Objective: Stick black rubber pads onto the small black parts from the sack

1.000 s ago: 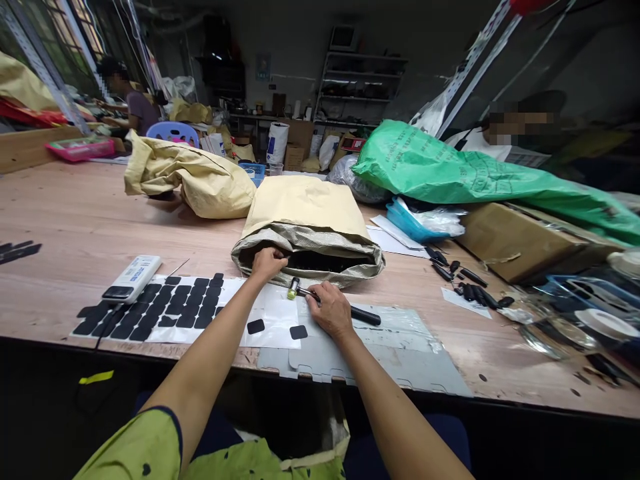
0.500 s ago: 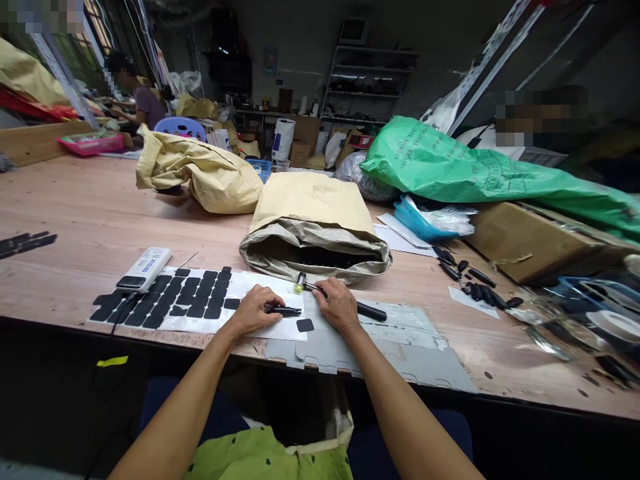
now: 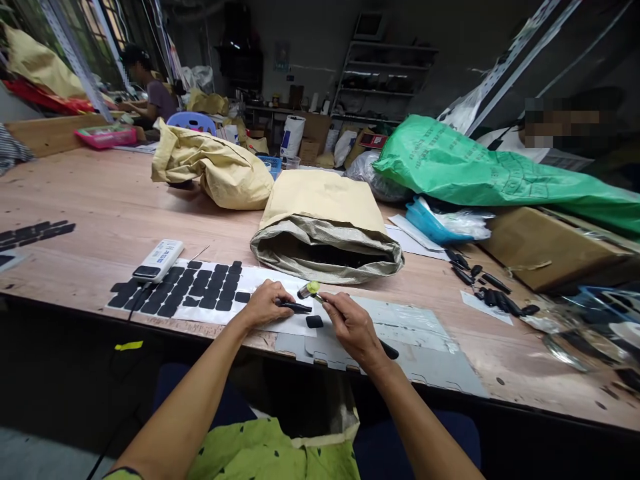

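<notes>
My left hand (image 3: 269, 304) is closed on a slim black handle-like piece (image 3: 300, 307) lying over the white sheet; its exact kind is not clear. In my right hand (image 3: 353, 325) is a small hammer (image 3: 309, 289) with a metal and yellow-green head. The fingers wrap its shaft near the head, and its black grip pokes out behind the hand. A single black rounded patch (image 3: 315, 322) lies between the hands. Left of them, rows of black rounded patches (image 3: 199, 287) cover the white sheet (image 3: 263, 274).
A white device (image 3: 159, 260) with a cord sits on the patches. An open-mouthed sack (image 3: 320, 200) stands behind my hands. Grey board (image 3: 405, 331) lies to the right, with black handle pieces (image 3: 495, 298), a cardboard box (image 3: 545, 247) and a green sack (image 3: 465, 167) beyond. A person sits far left.
My right hand has lifted the hammer and turned it, so the yellow-green face now points up and right. My left hand keeps the black piece. The view has shifted slightly.
</notes>
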Demonstrator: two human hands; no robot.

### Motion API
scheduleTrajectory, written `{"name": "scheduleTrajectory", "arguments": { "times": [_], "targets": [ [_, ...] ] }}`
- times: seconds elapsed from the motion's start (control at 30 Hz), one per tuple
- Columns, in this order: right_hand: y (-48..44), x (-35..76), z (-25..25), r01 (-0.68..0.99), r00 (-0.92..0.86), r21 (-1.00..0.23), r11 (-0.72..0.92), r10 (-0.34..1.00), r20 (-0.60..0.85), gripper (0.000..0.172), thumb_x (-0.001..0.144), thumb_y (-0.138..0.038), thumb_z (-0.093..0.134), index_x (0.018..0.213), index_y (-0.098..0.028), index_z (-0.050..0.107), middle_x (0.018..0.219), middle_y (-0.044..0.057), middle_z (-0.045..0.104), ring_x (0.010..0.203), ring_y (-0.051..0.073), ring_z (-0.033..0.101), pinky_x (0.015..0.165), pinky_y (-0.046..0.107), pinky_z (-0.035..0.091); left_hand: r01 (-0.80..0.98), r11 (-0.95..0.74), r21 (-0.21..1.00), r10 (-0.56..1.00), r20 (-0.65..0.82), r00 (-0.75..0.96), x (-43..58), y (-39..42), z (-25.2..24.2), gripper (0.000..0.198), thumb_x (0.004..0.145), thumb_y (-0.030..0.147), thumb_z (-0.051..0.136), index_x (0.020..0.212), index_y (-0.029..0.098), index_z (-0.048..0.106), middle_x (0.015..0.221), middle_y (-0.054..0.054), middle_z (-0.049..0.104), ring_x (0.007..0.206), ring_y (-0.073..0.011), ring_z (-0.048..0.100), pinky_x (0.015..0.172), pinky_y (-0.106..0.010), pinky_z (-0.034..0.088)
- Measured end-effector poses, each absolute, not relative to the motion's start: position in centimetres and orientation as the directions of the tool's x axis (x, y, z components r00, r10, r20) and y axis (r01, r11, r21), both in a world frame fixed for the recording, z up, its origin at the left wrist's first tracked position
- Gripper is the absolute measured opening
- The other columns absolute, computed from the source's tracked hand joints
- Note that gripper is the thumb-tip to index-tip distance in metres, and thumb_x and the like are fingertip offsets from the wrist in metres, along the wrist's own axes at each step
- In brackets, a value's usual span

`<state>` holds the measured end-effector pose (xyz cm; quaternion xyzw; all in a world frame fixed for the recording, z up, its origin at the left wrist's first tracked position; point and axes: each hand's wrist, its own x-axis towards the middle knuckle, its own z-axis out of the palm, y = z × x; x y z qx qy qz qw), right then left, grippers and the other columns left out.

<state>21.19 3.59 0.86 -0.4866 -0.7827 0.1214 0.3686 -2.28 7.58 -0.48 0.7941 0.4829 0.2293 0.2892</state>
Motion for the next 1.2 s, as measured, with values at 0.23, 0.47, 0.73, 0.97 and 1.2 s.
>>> {"name": "scheduleTrajectory", "arguments": {
  "times": [0.23,0.47,0.73,0.97,1.2],
  "targets": [
    [2.5,19.6,0.6,0.699,-0.251,-0.507,0.504,0.837,0.486,0.032,0.098,-0.033,0.044,0.121,-0.028,0.066,0.096,0.003,0.067,0.084,0.014,0.065,0.076,0.023,0.051,0.634,-0.338,0.695,0.907,0.06,0.417,-2.2,7.5,-0.2,0.015,0.073,0.029,0.075,0.087,0.024,0.077,0.088,-0.001,0.065,0.095,-0.0221,0.051,0.086,-0.032,0.04],
    [2.4,19.4,0.1,0.794,-0.305,-0.358,0.491,0.832,0.464,0.031,0.098,-0.031,0.044,0.119,-0.031,0.067,0.088,0.001,0.066,0.078,0.012,0.063,0.065,0.019,0.046,0.639,-0.322,0.698,0.91,0.043,0.412,-2.2,7.4,0.0,0.013,0.073,0.03,0.076,0.085,0.024,0.077,0.085,-0.001,0.063,0.094,-0.0219,0.05,0.083,-0.031,0.041],
    [1.9,20.7,-0.1,0.79,-0.278,-0.373,0.486,0.827,0.489,0.031,0.097,-0.03,0.046,0.119,-0.031,0.067,0.091,0.001,0.067,0.078,0.012,0.063,0.064,0.02,0.047,0.629,-0.335,0.702,0.908,0.063,0.414,-2.3,7.8,-0.9,0.023,0.072,0.032,0.077,0.095,0.028,0.078,0.088,-0.001,0.065,0.096,-0.0221,0.051,0.085,-0.031,0.041],
    [4.4,21.2,0.6,0.814,-0.18,-0.379,0.44,0.811,0.557,0.03,0.098,-0.032,0.046,0.118,-0.029,0.067,0.1,0.003,0.068,0.091,0.015,0.064,0.077,0.024,0.047,0.641,-0.361,0.677,0.902,0.08,0.425,-2.3,7.6,-0.6,0.021,0.072,0.029,0.075,0.093,0.025,0.077,0.089,-0.001,0.066,0.096,-0.0225,0.052,0.084,-0.031,0.041],
    [10.8,23.2,-1.9,0.907,-0.153,-0.256,0.334,0.828,0.54,0.028,0.094,-0.028,0.047,0.109,-0.023,0.071,0.092,0.005,0.065,0.09,0.019,0.055,0.082,0.03,0.042,0.645,-0.382,0.662,0.897,0.099,0.43,-2.3,7.6,-0.9,0.025,0.071,0.037,0.08,0.091,0.024,0.076,0.09,-0.002,0.067,0.094,-0.0225,0.052,0.08,-0.031,0.04]
  ]
}}
